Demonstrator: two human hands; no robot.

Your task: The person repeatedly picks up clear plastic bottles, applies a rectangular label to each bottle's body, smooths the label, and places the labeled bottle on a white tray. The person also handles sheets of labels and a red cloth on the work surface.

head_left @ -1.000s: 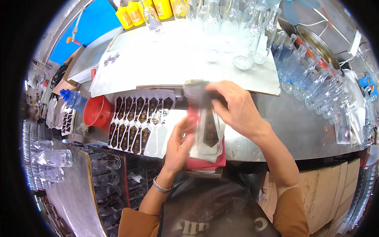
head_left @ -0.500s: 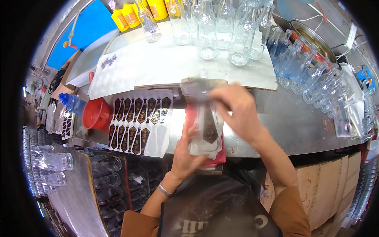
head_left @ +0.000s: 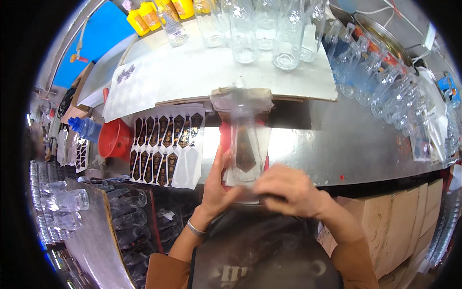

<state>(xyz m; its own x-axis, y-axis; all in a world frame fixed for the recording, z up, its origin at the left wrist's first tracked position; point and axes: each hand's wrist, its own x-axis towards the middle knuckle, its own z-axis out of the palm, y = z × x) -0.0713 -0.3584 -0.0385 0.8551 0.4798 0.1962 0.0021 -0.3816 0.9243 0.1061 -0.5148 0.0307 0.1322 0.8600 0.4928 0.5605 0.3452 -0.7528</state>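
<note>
A clear glass bottle (head_left: 242, 144) lies on its back, its neck pointing away from me, with a dark pointed label (head_left: 245, 156) on it. My left hand (head_left: 215, 180) steadies the bottle, fingers along its left side and thumb by the base. Next to the base, my right hand (head_left: 291, 190) is curled and smeared by motion; a dark thing under its fingers is too blurred to name. Red cloth (head_left: 224, 137) shows beneath the bottle, and a cloth-covered rest (head_left: 264, 99) is under the neck. To the left lies a sheet of dark labels (head_left: 166, 149), one corner peeled bare.
Clear bottles (head_left: 244, 43) stand on the white-covered board (head_left: 192, 79) ahead. More bottles (head_left: 380, 91) line the far right. A red plastic container (head_left: 115, 138) and a blue-capped bottle (head_left: 86, 127) stand left. Cardboard boxes (head_left: 385, 221) are below right.
My right hand has moved from beside the bottle's neck down toward me to its base. My left hand stays at the bottle's left side. The whole view has shifted slightly.
</note>
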